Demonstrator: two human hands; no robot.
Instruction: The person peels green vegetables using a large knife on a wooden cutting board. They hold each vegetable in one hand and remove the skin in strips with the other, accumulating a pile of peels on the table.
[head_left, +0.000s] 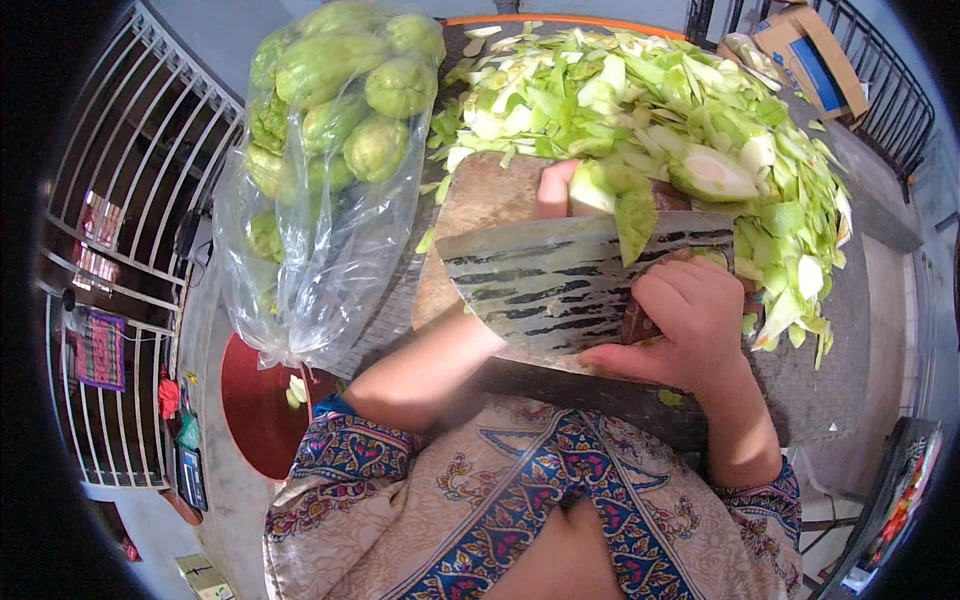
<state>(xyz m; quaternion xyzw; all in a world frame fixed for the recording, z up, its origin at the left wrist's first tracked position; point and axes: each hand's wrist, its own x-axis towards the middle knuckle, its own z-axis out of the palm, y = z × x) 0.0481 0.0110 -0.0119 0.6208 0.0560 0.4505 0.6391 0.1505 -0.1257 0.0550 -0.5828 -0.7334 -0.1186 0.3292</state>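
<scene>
My right hand (686, 322) grips the brown handle of a wide cleaver (525, 277), its thumb pressed along the blade's lower edge. Dark streaks run across the blade, which lies flat to my view. Most of my left hand (554, 189) is hidden behind the cleaver; a finger shows above it, against a partly peeled chayote (591, 191). A flap of green peel (634, 217) hangs from the chayote over the blade's upper edge. Beneath is a worn wooden cutting board (480, 187). Another chayote (712, 174), with a pale cut face, rests on the peelings behind the board.
A large heap of green peelings (555, 97) spreads behind and right of the board on a grey table (795, 390). Left stands a clear plastic bag (337, 262) of several chayotes (379, 146). Below it is a red bucket (255, 420). A cardboard box (810, 60) sits far right.
</scene>
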